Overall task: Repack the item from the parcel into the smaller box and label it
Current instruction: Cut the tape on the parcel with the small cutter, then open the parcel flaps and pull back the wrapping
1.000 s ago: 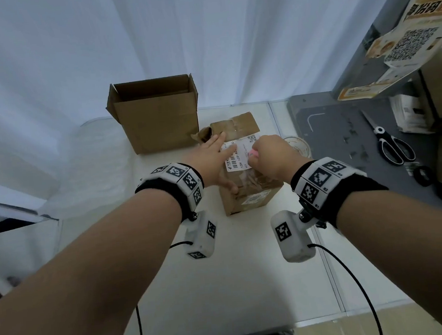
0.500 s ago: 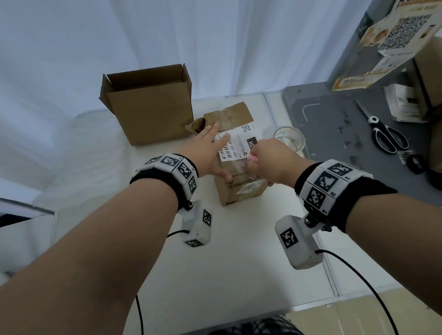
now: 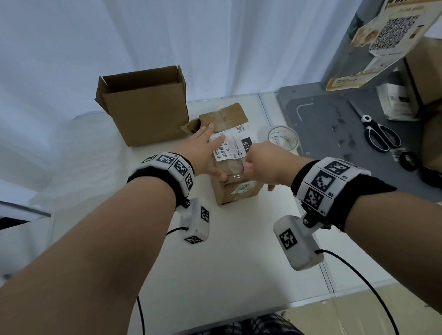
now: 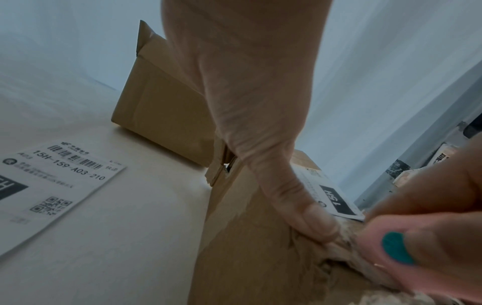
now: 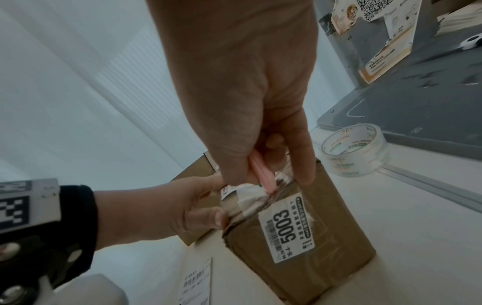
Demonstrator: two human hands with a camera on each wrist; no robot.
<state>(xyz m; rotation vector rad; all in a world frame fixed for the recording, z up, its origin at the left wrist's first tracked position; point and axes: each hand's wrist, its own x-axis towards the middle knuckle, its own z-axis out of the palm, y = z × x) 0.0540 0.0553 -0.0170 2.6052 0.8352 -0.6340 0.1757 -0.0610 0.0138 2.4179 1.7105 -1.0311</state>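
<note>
The taped brown parcel [image 3: 230,166] sits on the white tabletop [image 3: 223,261], just in front of the open, empty smaller box [image 3: 145,107], and its place on the tabletop looks the same as a second ago. The left hand [image 3: 202,153] lies flat over the parcel's top, fingers straight across the white shipping label [image 3: 232,146], while its thumb [image 4: 307,214] presses against the torn near edge; this grip is relaxed and spread rather than curled, much as it was before. The right hand [image 3: 265,160] is closed around a thin pink cutter [image 5: 262,175], whose tip meets the crumpled tape at the parcel's near top edge. Compared with a second ago, that hand has drawn back toward the person along the top, from about the middle of the label to the near edge, so more of the label with its black "15H" block now shows. A second sticker [image 5: 285,227] reading "5003" is on the parcel's near face. The view has also tipped slightly, so the boxes sit a little lower than half a second ago. To the right, a roll of clear tape [image 3: 283,137] stands near the parcel, and scissors [image 3: 378,132] lie on the grey mat [image 3: 327,130], both where they were.
</note>
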